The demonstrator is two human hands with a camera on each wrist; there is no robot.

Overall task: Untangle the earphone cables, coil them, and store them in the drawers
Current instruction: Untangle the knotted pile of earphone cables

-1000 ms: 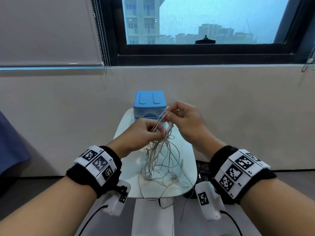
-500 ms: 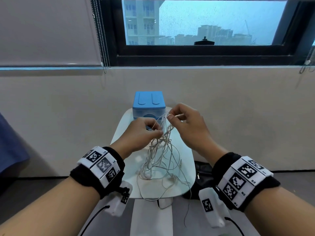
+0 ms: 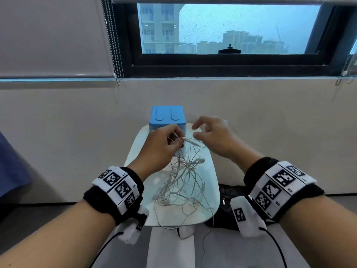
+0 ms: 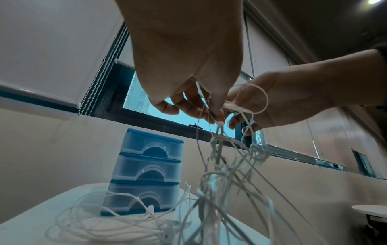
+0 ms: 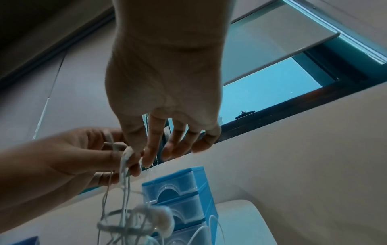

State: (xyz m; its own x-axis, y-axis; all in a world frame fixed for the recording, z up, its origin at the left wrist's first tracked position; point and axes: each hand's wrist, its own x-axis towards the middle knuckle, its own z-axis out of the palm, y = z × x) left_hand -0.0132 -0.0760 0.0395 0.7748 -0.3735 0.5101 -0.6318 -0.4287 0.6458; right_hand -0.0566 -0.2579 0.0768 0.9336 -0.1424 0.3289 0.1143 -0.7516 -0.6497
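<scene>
While the cables point(image 3: 181, 182) lie in one big knot on the desk point(image 3: 210, 171) in the head view, the left hand point(image 3: 162, 149) pinches a strand up high and the right hand point(image 3: 214, 136) hangs loose, fingers apart, holding nothing. From the left wrist, all three drawers point(image 4: 146, 179) look shut and nothing is coiled. From the right wrist, the right fingers point(image 5: 173, 144) spread just beside the held strand, so I think most work is left.

Blue drawer unit point(image 3: 167, 118) – 3 drawers, all closed – at table's point(image 3: 212, 182) far end, against the wall. Tangled earphone cables point(image 3: 181, 182) hang in front of its drawer faces, spreading over mid-table. Bare tabletop right of the tangle.
</scene>
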